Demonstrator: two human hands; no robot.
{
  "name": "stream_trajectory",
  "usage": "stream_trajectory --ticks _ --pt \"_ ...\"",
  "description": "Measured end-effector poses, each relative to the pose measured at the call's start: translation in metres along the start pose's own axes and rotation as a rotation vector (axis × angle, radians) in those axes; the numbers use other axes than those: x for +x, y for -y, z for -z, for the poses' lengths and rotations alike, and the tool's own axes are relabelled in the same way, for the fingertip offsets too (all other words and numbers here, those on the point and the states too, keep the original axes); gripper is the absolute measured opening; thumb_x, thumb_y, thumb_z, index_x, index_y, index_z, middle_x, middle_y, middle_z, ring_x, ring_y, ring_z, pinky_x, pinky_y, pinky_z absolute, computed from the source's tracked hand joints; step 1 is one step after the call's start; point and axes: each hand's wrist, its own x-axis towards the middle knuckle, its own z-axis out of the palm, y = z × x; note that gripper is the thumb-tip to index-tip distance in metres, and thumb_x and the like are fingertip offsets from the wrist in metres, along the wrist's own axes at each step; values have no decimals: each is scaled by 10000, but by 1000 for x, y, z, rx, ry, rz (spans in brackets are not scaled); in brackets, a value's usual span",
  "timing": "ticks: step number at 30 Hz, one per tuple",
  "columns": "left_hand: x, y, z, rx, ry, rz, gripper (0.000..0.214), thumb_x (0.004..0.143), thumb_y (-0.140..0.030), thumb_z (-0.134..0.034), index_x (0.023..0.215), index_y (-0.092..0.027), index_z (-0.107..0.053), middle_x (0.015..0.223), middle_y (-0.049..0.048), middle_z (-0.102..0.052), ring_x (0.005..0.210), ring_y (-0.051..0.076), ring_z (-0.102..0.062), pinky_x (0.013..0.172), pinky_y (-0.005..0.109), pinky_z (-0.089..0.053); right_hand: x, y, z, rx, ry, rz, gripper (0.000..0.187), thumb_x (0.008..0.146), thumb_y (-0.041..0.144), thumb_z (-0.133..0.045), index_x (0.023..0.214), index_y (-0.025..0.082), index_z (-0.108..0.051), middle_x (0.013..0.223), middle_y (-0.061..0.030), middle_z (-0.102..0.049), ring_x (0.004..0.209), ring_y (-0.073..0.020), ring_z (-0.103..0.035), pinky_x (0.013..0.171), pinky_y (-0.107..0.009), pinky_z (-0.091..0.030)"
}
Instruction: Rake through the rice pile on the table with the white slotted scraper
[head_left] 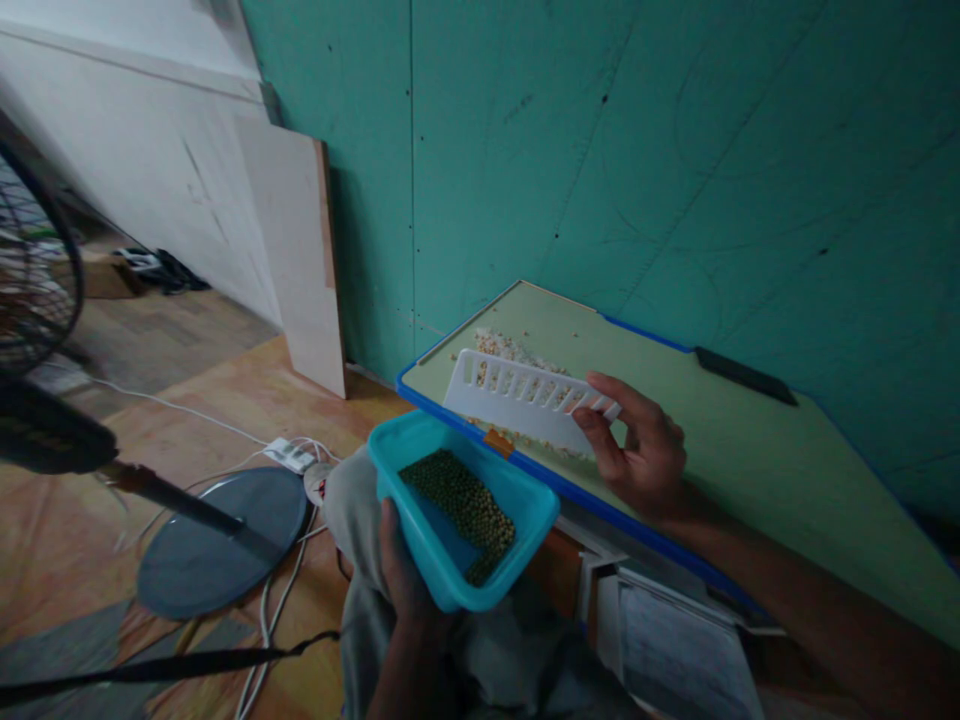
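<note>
My left hand [401,565] grips the near side of a turquoise plastic tub [525,500] from below, holding it just under the table's front edge. Green beans [461,500] lie in the tub. My right hand [637,450] pinches the right end of a white slotted plastic scraper [517,405], which stands on edge on the pale green tabletop [750,440]. Pale grains [504,347] lie scattered behind and under the scraper near the table's corner.
The table has a blue rim [600,505] and stands against a teal wall. A black flat object [744,375] lies at the table's back. A standing fan [30,300] with round base [217,540], a power strip [289,455] and cables occupy the wooden floor at left. A board [296,250] leans on the wall.
</note>
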Motion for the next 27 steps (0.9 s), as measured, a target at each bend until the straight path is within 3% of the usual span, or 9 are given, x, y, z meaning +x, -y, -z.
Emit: stream_trajectory --ticks 4,10,15,19,27 --pt "3 1 4 -1 21 3 397 930 -565 -670 1229 -310 -732 1043 7 -831 1204 268 -709 1024 376 -571 -2 -1 -1 11 8 -37 543 945 190 -727 1454 311 -580 1218 -25 -791 847 -172 -798 789 -280 -683" --pt "-3 0 -4 -45 -60 13 366 945 -549 -660 1201 -305 -754 988 8 -825 1385 242 -578 1153 346 -446 -7 -1 -2 42 3 -97 552 934 195 -739 1448 321 -581 1256 -33 -778 923 -203 -806 862 -327 -687" --pt "-5 -1 -6 -50 -47 14 312 938 -533 -672 1150 -321 -758 1061 23 -820 1439 270 -522 1157 402 -458 -9 -1 -1 38 27 -136 525 948 220 -723 1444 318 -580 1255 -39 -778 895 -209 -808 819 -338 -701" --pt "-2 -1 -3 5 -106 -17 317 962 -517 -646 1193 -324 -745 1044 27 -814 1424 275 -540 1162 427 -456 -9 -1 0 44 41 -144 534 945 213 -723 1447 318 -575 1259 -40 -777 885 -205 -809 778 -318 -702" --pt "1 2 0 28 -79 -31 360 940 -539 -660 1217 -323 -739 1001 18 -824 1305 273 -645 1091 389 -524 -10 0 -1 59 44 -155 564 937 204 -732 1464 320 -569 1269 -44 -774 834 -199 -808 705 -305 -700"
